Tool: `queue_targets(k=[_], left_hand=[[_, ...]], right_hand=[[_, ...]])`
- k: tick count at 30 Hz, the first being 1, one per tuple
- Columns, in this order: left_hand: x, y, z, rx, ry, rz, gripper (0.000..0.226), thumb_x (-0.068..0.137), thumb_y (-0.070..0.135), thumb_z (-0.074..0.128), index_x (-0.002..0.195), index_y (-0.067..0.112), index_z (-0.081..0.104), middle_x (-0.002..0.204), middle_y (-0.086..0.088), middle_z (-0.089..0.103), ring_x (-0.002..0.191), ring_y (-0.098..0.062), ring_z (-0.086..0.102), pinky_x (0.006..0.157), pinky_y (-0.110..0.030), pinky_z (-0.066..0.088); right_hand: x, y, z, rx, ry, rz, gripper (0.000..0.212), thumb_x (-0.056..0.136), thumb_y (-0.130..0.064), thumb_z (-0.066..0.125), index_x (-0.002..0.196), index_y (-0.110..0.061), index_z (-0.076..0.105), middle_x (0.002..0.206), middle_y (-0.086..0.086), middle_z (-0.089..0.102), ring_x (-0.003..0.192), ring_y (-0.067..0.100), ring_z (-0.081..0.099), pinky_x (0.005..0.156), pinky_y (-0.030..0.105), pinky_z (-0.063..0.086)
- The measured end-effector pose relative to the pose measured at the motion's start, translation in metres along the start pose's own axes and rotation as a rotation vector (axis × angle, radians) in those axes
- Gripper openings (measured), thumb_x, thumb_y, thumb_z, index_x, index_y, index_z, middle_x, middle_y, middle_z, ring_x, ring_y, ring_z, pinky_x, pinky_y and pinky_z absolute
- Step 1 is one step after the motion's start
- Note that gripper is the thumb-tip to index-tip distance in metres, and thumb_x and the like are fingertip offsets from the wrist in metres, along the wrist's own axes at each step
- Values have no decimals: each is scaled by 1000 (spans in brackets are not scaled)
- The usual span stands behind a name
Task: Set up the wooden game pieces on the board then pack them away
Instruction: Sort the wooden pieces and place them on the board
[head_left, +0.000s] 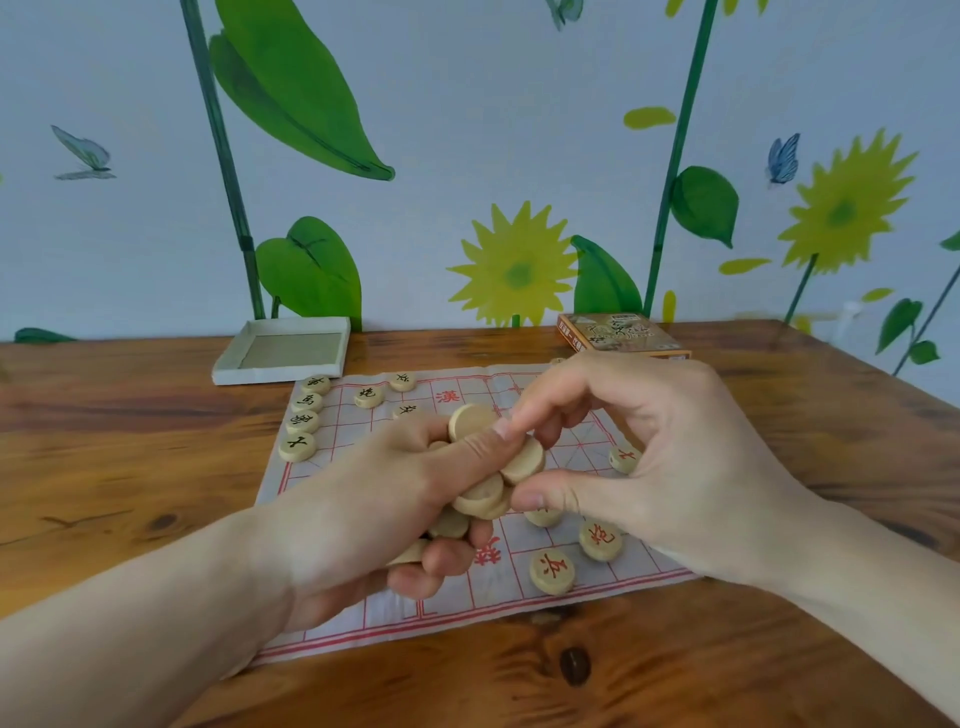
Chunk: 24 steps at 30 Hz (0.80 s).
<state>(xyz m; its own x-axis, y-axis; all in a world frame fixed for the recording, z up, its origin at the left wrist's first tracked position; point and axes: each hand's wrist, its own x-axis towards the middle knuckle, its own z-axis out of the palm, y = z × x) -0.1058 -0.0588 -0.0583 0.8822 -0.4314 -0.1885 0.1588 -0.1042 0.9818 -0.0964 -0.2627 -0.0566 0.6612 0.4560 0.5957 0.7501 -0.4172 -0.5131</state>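
A paper game board (363, 618) with red grid lines lies on the wooden table. My left hand (363, 499) hovers over its middle and grips a handful of round wooden pieces (480, 493). My right hand (649, 457) meets it from the right, its thumb and fingers curled round one piece (524, 460) at the edge of that handful. Several black-lettered pieces (304, 418) stand along the board's far left edge. Red-lettered pieces (551, 570) lie on the near right part. Other pieces are hidden under my hands.
An open shallow grey box tray (283, 351) sits behind the board at the left. The orange printed box lid (621, 332) lies at the back right by the wall. Bare table wood surrounds the board on all sides.
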Motion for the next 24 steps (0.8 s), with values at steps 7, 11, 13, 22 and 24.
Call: queue_targets(k=[7,11,13,22,24], left_hand=[[2,-3,2,-164,10,-67,43,90,46,60,71,9,54,55,-5,47,39,-11,34,32,-14,24],[3,-2,2,-413,36,-131,37,87,42,64,73,9,55,62,-7,47,39,-10,33,30,-13,22],[6,-2,2,-500,50,-160,36,89,41,63,75,9,56,62,-7,48,38,-9,34,28,-13,22],[9,-1,-3,-574,66,-131,37,93,37,59,70,8,69,65,-7,50,37,-8,35,28,-13,23],[10,0,-4,-551,110,-105,37,93,35,59,71,8,69,63,-6,48,37,-9,34,28,-12,23]], right_hand=[[-8,-2,5,341,101,323,18,86,-18,74,104,-17,73,88,3,78,83,21,76,76,34,62],[-14,2,7,577,237,569,13,91,-8,68,100,-11,76,89,13,78,76,29,78,67,31,61],[-15,4,5,649,247,620,20,87,-5,69,103,-12,77,93,13,79,84,30,78,71,31,61],[-15,9,0,588,229,614,38,73,5,80,105,-14,75,92,9,79,85,25,79,73,23,59],[-15,11,0,586,233,614,38,73,5,79,106,-12,74,92,10,79,85,25,78,74,24,60]])
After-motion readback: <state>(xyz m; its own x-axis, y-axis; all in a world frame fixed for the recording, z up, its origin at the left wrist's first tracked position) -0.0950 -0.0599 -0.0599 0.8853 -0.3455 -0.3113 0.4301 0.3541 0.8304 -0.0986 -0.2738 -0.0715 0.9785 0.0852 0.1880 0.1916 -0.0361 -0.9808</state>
